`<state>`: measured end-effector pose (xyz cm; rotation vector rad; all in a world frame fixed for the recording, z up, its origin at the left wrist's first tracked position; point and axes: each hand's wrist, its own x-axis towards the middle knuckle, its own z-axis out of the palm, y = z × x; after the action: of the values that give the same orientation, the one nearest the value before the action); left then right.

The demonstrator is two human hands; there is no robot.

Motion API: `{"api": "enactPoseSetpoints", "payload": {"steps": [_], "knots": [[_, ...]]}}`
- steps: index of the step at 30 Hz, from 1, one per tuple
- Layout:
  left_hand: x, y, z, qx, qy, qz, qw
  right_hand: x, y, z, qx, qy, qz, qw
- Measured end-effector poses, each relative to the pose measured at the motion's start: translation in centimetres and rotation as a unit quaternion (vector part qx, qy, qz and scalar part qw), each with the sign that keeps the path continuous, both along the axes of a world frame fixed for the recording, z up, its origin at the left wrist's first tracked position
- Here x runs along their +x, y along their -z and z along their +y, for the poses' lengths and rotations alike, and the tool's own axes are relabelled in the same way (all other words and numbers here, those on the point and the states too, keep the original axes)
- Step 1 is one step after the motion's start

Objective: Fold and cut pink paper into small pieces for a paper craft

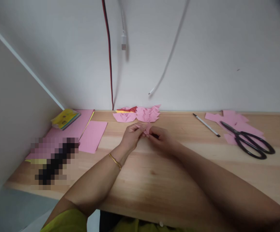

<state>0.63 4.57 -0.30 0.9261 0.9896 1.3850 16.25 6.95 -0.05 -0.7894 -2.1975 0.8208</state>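
- Foreground: two bare forearms reach away from the camera over a smooth, pale wooden counter [154,180]; yellow-green cloth shows at the bottom edge, and a thin gold bangle [115,161] circles the left wrist.
- Left hand [131,137]: fingers curled inward, pinching the left edge of a small folded pink paper piece [146,129].
- Right hand [161,139]: fingers bent, gripping the same paper piece from its right side; the piece sits between the two sets of fingertips, mostly hidden, low over the counter.
- Just beyond the hands, against the wall: a cluster of folded pink paper shapes [145,114], angular and creased, with a red and a yellow part at its left.
- Left: a flat rectangular pink sheet [93,136], a larger pink sheet [74,129] behind it, and a yellow wrapped packet [65,118] lying on that.
- Right: a slim white pen [206,125] with dark ends, lying aslant; black-handled scissors [247,140] resting on irregular pink paper offcuts [234,122].
- Wall: a red cable [109,64] and white cables [171,54] hang down.
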Motion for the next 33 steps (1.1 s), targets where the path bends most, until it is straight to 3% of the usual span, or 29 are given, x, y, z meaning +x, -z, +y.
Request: {"api": "enactPoseSetpoints", "payload": {"steps": [6,10,14,18,25,33], "knots": [[0.0,-0.1,0.0,-0.015,0.047,0.031,0.998,0.0,0.4,0.1,-0.036,0.034,0.021,0.999],[-0.1,0.4,0.1,-0.003,0.016,0.078,0.997,0.1,0.5,0.1,-0.035,0.046,0.024,0.998],[-0.4,0.3,0.0,0.036,-0.014,0.187,0.982,0.2,0.4,0.3,-0.074,0.067,0.082,0.992],[-0.3,-0.4,-0.4,0.05,-0.001,0.293,0.955,0.2,0.6,0.4,-0.122,0.066,0.147,0.979],[0.3,-0.4,-0.5,0.045,0.085,0.196,0.976,0.1,0.8,0.3,-0.155,0.05,0.183,0.97],[0.3,-0.2,-0.4,0.021,0.059,0.163,0.985,0.1,0.1,0.4,-0.185,0.053,0.185,0.964]]}}
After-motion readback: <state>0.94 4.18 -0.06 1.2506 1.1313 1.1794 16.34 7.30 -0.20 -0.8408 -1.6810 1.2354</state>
